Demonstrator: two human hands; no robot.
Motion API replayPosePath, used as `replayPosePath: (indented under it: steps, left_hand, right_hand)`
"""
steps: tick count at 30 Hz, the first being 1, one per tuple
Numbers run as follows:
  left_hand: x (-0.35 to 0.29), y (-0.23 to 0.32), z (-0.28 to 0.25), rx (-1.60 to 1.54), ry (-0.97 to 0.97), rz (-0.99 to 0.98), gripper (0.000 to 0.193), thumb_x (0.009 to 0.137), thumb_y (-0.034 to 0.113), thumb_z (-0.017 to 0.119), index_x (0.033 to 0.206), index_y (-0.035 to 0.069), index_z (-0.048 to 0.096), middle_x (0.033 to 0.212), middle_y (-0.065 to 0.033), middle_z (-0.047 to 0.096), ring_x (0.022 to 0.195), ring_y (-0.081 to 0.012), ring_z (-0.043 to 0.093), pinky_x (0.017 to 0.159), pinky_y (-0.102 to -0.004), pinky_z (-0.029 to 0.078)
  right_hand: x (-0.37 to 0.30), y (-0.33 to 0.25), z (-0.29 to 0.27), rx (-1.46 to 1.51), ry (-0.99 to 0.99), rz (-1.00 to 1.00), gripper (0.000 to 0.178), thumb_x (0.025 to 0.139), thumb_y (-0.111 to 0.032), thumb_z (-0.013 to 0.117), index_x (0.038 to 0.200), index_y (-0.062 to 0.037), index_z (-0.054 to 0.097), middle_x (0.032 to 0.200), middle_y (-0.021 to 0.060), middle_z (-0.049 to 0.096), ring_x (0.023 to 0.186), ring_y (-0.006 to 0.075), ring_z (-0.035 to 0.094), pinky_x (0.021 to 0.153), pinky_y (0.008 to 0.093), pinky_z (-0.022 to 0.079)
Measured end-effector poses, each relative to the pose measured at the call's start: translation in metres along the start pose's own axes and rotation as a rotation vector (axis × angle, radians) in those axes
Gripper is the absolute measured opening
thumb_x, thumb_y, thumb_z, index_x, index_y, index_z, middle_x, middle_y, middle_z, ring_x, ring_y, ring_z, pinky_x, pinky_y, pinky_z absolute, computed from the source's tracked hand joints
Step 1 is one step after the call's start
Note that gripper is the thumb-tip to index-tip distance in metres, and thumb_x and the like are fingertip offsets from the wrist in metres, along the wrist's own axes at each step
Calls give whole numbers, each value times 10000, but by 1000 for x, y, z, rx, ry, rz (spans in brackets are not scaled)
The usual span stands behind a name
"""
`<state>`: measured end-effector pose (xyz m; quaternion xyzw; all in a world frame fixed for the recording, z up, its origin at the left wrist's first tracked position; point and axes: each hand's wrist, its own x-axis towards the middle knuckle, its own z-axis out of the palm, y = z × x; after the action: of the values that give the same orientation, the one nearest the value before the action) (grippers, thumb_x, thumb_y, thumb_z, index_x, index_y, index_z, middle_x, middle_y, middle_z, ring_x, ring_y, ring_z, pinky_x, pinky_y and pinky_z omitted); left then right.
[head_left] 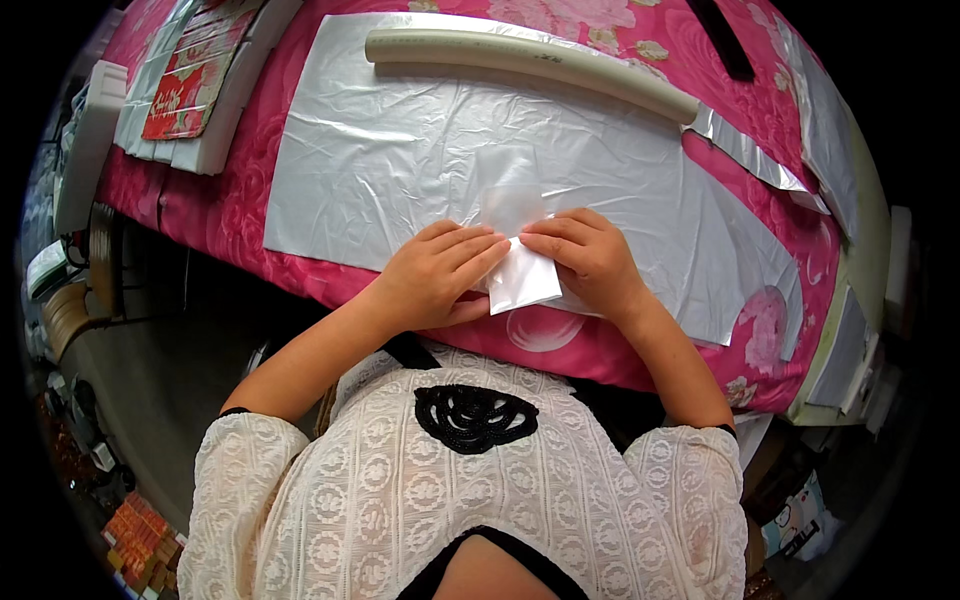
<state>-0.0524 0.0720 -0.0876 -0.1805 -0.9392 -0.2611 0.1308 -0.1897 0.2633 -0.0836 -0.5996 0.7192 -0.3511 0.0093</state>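
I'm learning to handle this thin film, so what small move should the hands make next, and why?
Perhaps steady the small white piece with the left hand and smooth the translucent film with the right hand: both hands' fingers are by the white piece's upper edge, and the film extends beyond them.
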Motion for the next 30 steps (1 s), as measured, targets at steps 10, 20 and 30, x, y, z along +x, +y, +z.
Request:
replayPosePath:
  steps: [10,20,30]
  left_hand:
    - [30,-3,2,-499,242,-717,484,795,90,644,1224,-60,478,738,-148,668,634,-258,661,583,-309,496]
    - [49,-8,-23,-381,39,-839,725,778,94,677,1363,-80,285,1036,-177,605,813,-196,638,699,-285,507]
    - [49,-2,36,163,34,-379,1023,744,524,617,1411,-78,129,1461,-249,196,1377,-373,160,1103,-503,105]
  right_hand:
    - [42,5,-8,258,-169,776,231,841,-187,608,792,32,663,610,58,614,546,96,552,528,253,423]
    - [59,14,-10,215,-351,966,271,750,-265,592,755,-17,701,594,128,619,571,242,617,577,341,473]
    - [56,6,-5,204,-269,982,260,726,-251,559,697,-31,695,597,130,625,575,253,621,584,353,489]
